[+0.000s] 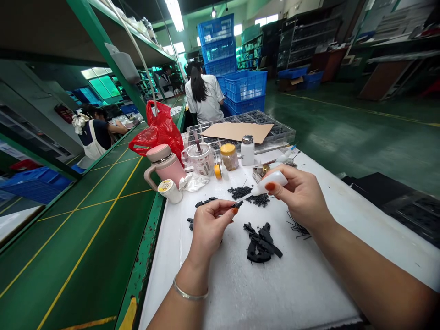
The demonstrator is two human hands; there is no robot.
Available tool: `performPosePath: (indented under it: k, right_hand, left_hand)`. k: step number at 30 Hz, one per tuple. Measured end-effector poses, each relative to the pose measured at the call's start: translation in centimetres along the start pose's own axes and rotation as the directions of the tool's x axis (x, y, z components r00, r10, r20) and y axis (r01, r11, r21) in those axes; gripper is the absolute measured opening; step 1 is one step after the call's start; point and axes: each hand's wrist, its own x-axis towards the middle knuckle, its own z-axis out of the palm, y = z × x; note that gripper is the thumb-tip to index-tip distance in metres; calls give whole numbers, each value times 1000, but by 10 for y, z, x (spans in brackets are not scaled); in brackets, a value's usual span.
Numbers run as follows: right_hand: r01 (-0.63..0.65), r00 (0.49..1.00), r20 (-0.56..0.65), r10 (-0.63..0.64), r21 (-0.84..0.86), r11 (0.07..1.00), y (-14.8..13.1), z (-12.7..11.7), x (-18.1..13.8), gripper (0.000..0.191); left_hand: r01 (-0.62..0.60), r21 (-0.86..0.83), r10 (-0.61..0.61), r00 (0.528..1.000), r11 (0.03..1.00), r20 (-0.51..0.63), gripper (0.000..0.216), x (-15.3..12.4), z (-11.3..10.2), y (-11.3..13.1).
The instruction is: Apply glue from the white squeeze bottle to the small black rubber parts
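Observation:
Between thumb and fingers, my left hand (211,227) pinches a small black plastic part (237,204). My right hand (304,192) is closed around a white squeeze bottle (273,182) with a thin nozzle. The bottle tilts down to the left, and its tip is at or very near the black part; whether they touch I cannot tell. Behind the hands lie piles of tiny black pieces (239,192). Larger black plastic parts (263,243) are heaped on the white tabletop (240,293) between my forearms. Thin black rods (298,228) lie below my right hand.
A pink mug (168,167), a lidded clear cup (200,159), a yellow-lidded jar (229,156) and a white metal-capped bottle (247,151) stand behind. Cardboard (237,131) covers a compartment tray (288,133). A green conveyor belt (82,220) runs along the left. Two people work farther off.

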Motion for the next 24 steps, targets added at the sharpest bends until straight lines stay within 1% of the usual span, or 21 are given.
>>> performPosePath:
  k: [4,7,9,11,12,14,15,16,17,19,21,22,24]
  right_hand:
    - [-16,1000,-21,17,68,998,3,-2,0,24]
    - [-81,995,-39,93,246,966,8,-3,2,21]
    - [-134,985,-43,167,415,900,11,-2,4,19]
    - [-193,965,-34,259,576,794,13,-1,6,16]
    - [-230,951,-12,308,640,733,13,0,7,16]
    - [-319,921,81,381,720,616,14,3,8,29]
    - [-367,906,143,399,734,572,14,5,8,35]
    - [-413,893,205,401,729,546,14,8,7,38]
    - [-451,881,260,395,711,539,14,12,6,38]
    - [-516,855,351,381,647,561,13,19,2,32]
    - [-567,822,431,371,571,594,12,25,-2,24]
    - [-590,803,469,368,537,603,12,28,-3,22]
    - [-630,761,536,366,480,610,13,32,-6,25]
  left_hand:
    - [7,-5,-7,1000,1000,-4,21,-1,0,0]
    - [14,-15,-14,1000,1000,3,21,-1,-1,0]
    - [22,-42,-21,999,999,30,21,-1,-2,-1]
    - [33,-84,-28,998,996,59,20,0,-3,-1]
    - [38,-106,-31,997,994,68,21,0,-4,-1]
    - [48,-146,-38,997,988,73,21,0,-4,-1]
    - [53,-163,-41,996,985,73,20,-1,-5,-1]
    - [59,-181,-46,996,982,76,20,-1,-5,0]
    - [67,-203,-51,995,977,83,20,-1,-5,0]
    - [85,-260,-62,994,962,96,22,-1,-6,0]
    - [96,-329,-66,993,939,99,29,-1,-7,0]
    - [93,-357,-63,994,930,95,34,-1,-7,0]
    - [62,-374,-34,996,925,80,41,-1,-7,1]
